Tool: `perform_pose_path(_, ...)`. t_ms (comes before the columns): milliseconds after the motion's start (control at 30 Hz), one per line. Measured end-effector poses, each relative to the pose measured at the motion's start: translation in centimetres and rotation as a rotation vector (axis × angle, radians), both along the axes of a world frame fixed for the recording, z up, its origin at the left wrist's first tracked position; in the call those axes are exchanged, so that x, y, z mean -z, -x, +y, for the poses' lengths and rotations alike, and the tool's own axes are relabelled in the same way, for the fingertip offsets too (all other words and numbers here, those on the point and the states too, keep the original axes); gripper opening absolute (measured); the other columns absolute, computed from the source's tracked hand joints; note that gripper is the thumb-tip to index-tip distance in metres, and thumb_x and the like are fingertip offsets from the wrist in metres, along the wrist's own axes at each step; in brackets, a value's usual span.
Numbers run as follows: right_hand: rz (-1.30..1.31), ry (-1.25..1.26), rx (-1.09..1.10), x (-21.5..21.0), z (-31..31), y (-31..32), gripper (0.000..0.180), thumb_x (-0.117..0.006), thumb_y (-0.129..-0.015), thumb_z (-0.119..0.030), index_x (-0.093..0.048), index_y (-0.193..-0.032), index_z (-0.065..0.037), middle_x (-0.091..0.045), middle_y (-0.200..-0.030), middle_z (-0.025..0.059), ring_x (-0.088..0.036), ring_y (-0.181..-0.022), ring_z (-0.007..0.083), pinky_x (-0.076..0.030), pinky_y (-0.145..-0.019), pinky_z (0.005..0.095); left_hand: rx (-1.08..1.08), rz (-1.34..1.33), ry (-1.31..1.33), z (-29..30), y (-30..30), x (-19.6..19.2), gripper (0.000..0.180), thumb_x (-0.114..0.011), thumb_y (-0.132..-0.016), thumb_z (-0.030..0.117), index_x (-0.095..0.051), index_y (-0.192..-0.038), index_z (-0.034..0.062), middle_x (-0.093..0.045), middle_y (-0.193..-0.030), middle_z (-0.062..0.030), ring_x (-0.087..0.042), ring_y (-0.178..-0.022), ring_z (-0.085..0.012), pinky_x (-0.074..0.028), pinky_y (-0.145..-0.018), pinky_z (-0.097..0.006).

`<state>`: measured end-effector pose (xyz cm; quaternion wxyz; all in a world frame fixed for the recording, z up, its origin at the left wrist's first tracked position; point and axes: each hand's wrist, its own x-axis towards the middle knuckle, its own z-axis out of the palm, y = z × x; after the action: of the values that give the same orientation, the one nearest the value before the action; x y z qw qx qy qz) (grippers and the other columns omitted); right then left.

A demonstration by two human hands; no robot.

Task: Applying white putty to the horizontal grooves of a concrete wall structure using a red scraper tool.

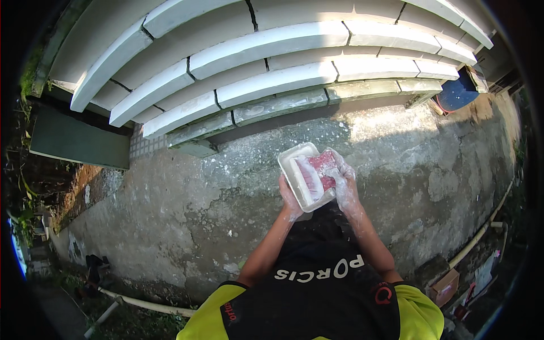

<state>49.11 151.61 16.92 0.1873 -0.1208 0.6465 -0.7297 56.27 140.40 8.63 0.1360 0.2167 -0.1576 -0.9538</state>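
Note:
My left hand [290, 197] is closed around the left edge of a shallow, off-white rectangular tray [287, 166], held in front of my body. Inside the tray lies white paste [306, 177]. From the right side, my right hand [344, 182], coated in white, grips a flat red piece [323, 163] smeared with the same white. That piece sits over the tray against the paste. Whether it is a scraper or a sponge I cannot tell. White smears also run down my right wrist.
Ahead rises a set of white concrete slabs [272, 51] like steps, with dark gaps at the joints. A blue drum [457, 93] stands far right. Stained concrete ground [170, 209] spreads around me. Pale pipes [470, 247] and a cardboard box [445, 288] lie at the lower right.

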Motion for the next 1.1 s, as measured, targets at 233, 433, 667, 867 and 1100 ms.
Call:
perform_pose_path(233, -0.521, 0.417, 0.013, 2.5, 4.0, 13.6, 0.045, -0.052, -0.082, 0.0, -0.045, -0.127, 0.001, -0.058, -0.118, 0.0107, -0.062, -0.098, 0.0192, -0.053, -0.081, 0.0297, -0.052, 0.096, 0.023, 0.3, 8.8, 2.2, 0.077, -0.025, -0.087, 0.063, -0.027, -0.141, 0.0081, -0.04, -0.138, -0.0121, -0.043, -0.124, -0.0301, -0.035, -0.104, -0.045)
perform_pose_path(433, -0.634, 0.597, 0.046, 9.8, 4.3, 22.6, 0.042, -0.052, -0.084, 0.002, -0.045, -0.126, 0.0, -0.058, -0.115, 0.0117, -0.061, -0.099, 0.0198, -0.053, -0.083, 0.0325, 0.01, 0.101, -0.079, -1.6, 10.5, 12.6, 0.081, -0.028, -0.084, 0.068, -0.027, -0.141, 0.0107, -0.04, -0.138, -0.0124, -0.044, -0.121, -0.0357, -0.037, -0.1, -0.052)
perform_pose_path(667, -0.159, 0.302, 0.428, 20.4, 2.1, 33.5, 0.045, -0.055, -0.084, 0.002, -0.043, -0.127, -0.003, -0.061, -0.107, 0.0092, -0.061, -0.095, 0.015, -0.051, -0.081, 0.0276, 0.144, -0.231, 0.037, -5.1, 10.0, 27.5, 0.075, -0.025, -0.087, 0.065, -0.034, -0.136, 0.0091, -0.047, -0.129, -0.0124, -0.05, -0.115, -0.0322, -0.042, -0.095, -0.048)
perform_pose_path(867, 0.575, 0.019, 0.737, 19.7, -0.5, 51.0, 0.046, -0.049, -0.082, 0.01, -0.043, -0.127, 0.002, -0.057, -0.115, 0.0132, -0.057, -0.103, 0.0208, -0.048, -0.087, 0.0307, 0.368, -0.438, 0.198, -6.6, 9.3, 33.8, 0.064, -0.025, -0.09, 0.057, -0.044, -0.125, 0.0063, -0.057, -0.113, -0.0115, -0.055, -0.107, -0.0271, -0.047, -0.089, -0.043)
perform_pose_path(1100, 0.799, -0.489, 0.632, 19.4, -12.7, 50.5, 0.044, -0.05, -0.077, -0.001, -0.05, -0.12, 0.006, -0.062, -0.094, 0.0232, -0.061, -0.08, 0.0241, -0.049, -0.076, 0.0351, 0.398, -0.499, 0.146, -8.8, 8.9, 33.6, 0.068, -0.022, -0.09, 0.059, -0.039, -0.13, 0.0073, -0.053, -0.119, -0.0113, -0.055, -0.108, -0.0283, -0.047, -0.089, -0.044)
